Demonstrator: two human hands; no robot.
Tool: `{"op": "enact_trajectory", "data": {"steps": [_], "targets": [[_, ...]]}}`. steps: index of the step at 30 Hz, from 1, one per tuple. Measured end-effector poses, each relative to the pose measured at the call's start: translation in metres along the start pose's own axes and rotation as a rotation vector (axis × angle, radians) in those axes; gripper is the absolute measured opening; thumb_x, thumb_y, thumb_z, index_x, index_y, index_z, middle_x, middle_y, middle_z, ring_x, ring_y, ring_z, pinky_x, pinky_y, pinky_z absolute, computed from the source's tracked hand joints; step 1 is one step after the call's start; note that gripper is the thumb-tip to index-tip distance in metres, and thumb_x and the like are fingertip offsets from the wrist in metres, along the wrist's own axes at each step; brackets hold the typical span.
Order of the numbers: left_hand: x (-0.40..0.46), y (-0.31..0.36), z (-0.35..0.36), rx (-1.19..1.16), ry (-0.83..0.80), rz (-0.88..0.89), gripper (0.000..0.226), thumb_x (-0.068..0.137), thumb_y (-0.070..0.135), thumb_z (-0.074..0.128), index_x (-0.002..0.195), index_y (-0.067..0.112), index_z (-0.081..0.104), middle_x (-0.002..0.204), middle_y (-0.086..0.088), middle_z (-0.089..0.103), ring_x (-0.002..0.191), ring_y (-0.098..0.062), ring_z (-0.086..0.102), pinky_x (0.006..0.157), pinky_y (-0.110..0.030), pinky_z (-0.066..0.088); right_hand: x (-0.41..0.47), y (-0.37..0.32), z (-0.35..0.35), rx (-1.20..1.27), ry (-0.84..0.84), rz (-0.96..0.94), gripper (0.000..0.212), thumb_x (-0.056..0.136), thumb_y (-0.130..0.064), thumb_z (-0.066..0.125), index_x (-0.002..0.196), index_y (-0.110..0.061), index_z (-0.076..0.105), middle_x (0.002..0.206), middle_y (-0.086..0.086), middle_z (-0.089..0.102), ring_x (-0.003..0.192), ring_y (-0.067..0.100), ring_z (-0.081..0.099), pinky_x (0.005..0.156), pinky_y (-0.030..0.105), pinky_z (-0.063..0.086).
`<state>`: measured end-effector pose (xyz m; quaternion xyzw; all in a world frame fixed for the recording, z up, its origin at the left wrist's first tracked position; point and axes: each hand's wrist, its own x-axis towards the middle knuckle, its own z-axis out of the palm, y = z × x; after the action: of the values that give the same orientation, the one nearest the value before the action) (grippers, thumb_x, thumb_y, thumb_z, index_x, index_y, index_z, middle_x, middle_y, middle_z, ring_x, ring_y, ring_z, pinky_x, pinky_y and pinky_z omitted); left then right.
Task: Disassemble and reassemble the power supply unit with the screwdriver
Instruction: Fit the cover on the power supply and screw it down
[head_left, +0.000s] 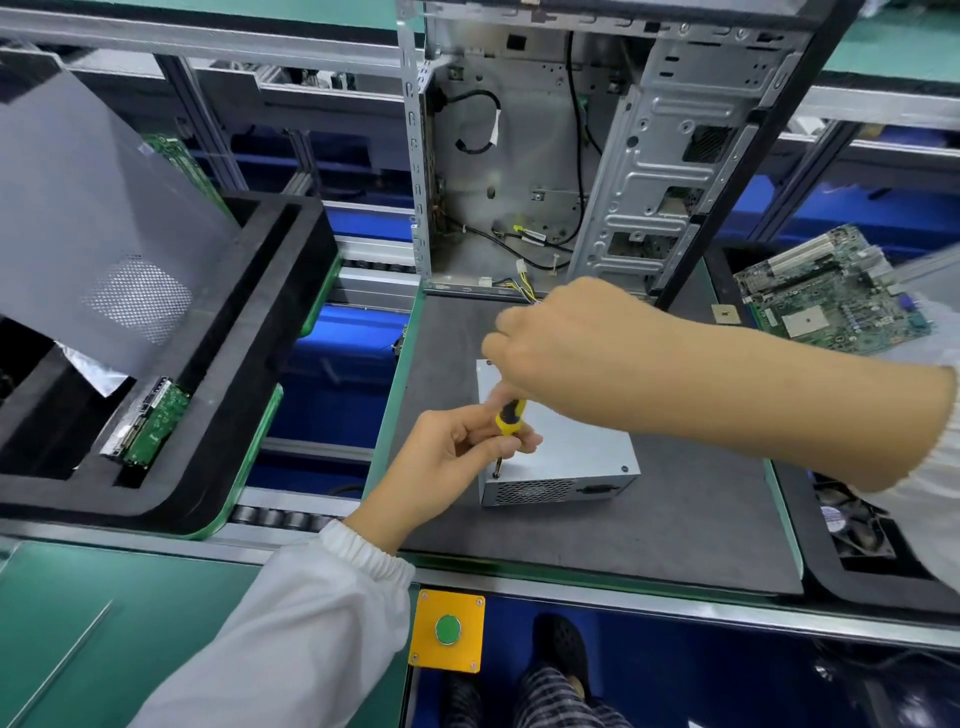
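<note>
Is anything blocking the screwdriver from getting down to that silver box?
Nothing visible does. The left hand grips the yellow-and-black screwdriver, its shaft already pointing down onto the top of the power supply unit near the front left corner. The right hand reaches over the handle from above.

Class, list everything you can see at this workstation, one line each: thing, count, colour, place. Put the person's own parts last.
power supply unit: one, silver, centre of the mat.
screwdriver: one, yellow and black handle, tip down on the unit's near left corner.
mat: one, dark grey, under the unit.
computer case: one, bare metal, open, behind the mat.
motherboard: one, green, far right.
foam tray: one, black, left, holding a green board.
side panel: one, grey, leaning over the tray.
push button: one, green on a yellow plate, near edge.
fan: one, black, lower right.
left hand: one, fingers round the screwdriver's lower handle.
right hand: one, gripping the handle's top.
</note>
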<state>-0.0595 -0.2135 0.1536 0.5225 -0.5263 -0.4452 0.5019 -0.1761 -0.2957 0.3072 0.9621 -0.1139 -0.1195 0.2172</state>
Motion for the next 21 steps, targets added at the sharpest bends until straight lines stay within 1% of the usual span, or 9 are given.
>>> {"op": "enact_trajectory", "data": {"steps": [2, 4, 5, 7, 8, 10, 14, 18, 21], "targets": [[-0.001, -0.001, 0.006, 0.006, 0.098, 0.047, 0.036, 0.077, 0.0, 0.078, 0.085, 0.035, 0.074, 0.091, 0.014, 0.073, 0.083, -0.007, 0.07, 0.073, -0.025, 0.057, 0.001, -0.005, -0.003, -0.029, -0.004, 0.06, 0.044, 0.101, -0.034, 0.038, 0.063, -0.014, 0.027, 0.058, 0.0, 0.026, 0.051, 0.021, 0.023, 0.044, 0.025, 0.012], [-0.001, -0.004, 0.01, 0.011, 0.182, 0.08, 0.046, 0.071, -0.003, 0.081, 0.078, 0.042, 0.072, 0.078, 0.013, 0.069, 0.07, -0.005, 0.067, 0.066, -0.026, 0.058, 0.002, -0.011, -0.003, -0.05, 0.005, 0.058, 0.042, 0.098, -0.026, 0.043, 0.06, -0.014, 0.029, 0.057, -0.001, 0.024, 0.049, 0.019, 0.024, 0.045, 0.024, 0.012], [-0.002, -0.004, 0.01, 0.015, 0.197, 0.079, 0.048, 0.07, -0.003, 0.082, 0.075, 0.043, 0.071, 0.071, 0.008, 0.068, 0.067, -0.006, 0.065, 0.065, -0.023, 0.056, 0.001, -0.012, -0.004, -0.036, 0.002, 0.044, 0.033, 0.097, -0.024, 0.044, 0.067, -0.014, 0.04, 0.062, 0.0, 0.03, 0.054, 0.02, 0.03, 0.045, 0.025, 0.012], [-0.001, -0.004, 0.007, 0.03, 0.21, 0.064, 0.042, 0.071, 0.0, 0.083, 0.069, 0.04, 0.072, 0.062, 0.004, 0.067, 0.066, -0.007, 0.064, 0.064, -0.022, 0.053, -0.004, -0.01, -0.001, 0.016, -0.021, -0.104, 0.01, 0.095, -0.019, 0.044, 0.104, -0.016, 0.047, 0.095, 0.002, 0.042, 0.075, 0.021, 0.037, 0.046, 0.03, 0.023], [0.0, -0.004, 0.005, 0.035, 0.217, 0.054, 0.036, 0.071, 0.001, 0.083, 0.068, 0.036, 0.074, 0.064, 0.0, 0.07, 0.069, -0.011, 0.066, 0.064, -0.029, 0.054, -0.005, -0.008, -0.002, 0.028, -0.051, -0.205, 0.024, 0.094, -0.015, 0.044, 0.117, -0.017, 0.041, 0.112, 0.004, 0.037, 0.082, 0.02, 0.032, 0.051, 0.03, 0.03], [0.002, -0.001, 0.003, 0.061, 0.194, 0.052, 0.022, 0.072, 0.005, 0.083, 0.076, 0.026, 0.078, 0.074, -0.014, 0.074, 0.078, -0.03, 0.071, 0.072, -0.043, 0.057, -0.006, -0.004, -0.007, 0.012, -0.111, -0.299, 0.03, 0.094, -0.009, 0.038, 0.123, -0.015, 0.038, 0.12, 0.005, 0.033, 0.085, 0.019, 0.03, 0.061, 0.03, 0.033], [0.003, 0.0, 0.002, 0.045, 0.08, 0.023, 0.017, 0.081, 0.007, 0.075, 0.087, 0.022, 0.075, 0.085, -0.001, 0.077, 0.087, -0.021, 0.074, 0.081, -0.027, 0.057, -0.004, -0.004, -0.004, -0.102, -0.093, -0.205, 0.018, 0.096, -0.009, 0.034, 0.109, -0.012, 0.045, 0.078, 0.006, 0.037, 0.06, 0.021, 0.034, 0.046, 0.027, 0.025], [0.0, -0.005, 0.005, 0.053, 0.036, 0.027, 0.016, 0.089, 0.004, 0.068, 0.1, 0.015, 0.065, 0.084, -0.001, 0.077, 0.086, -0.035, 0.07, 0.085, -0.039, 0.055, -0.005, -0.01, -0.008, -0.065, -0.128, 0.013, 0.021, 0.094, -0.014, 0.014, 0.087, -0.014, 0.034, 0.052, 0.001, 0.019, 0.043, 0.017, 0.014, 0.042, 0.026, 0.01], [0.001, -0.006, 0.0, 0.125, -0.003, 0.059, 0.016, 0.092, 0.003, 0.063, 0.092, 0.016, 0.072, 0.081, 0.01, 0.076, 0.08, -0.017, 0.072, 0.079, -0.03, 0.055, -0.01, -0.008, -0.005, -0.277, -0.084, -0.147, 0.017, 0.086, -0.017, 0.034, 0.079, -0.019, 0.05, 0.052, -0.001, 0.024, 0.041, 0.018, 0.023, 0.04, 0.025, 0.009]]}}
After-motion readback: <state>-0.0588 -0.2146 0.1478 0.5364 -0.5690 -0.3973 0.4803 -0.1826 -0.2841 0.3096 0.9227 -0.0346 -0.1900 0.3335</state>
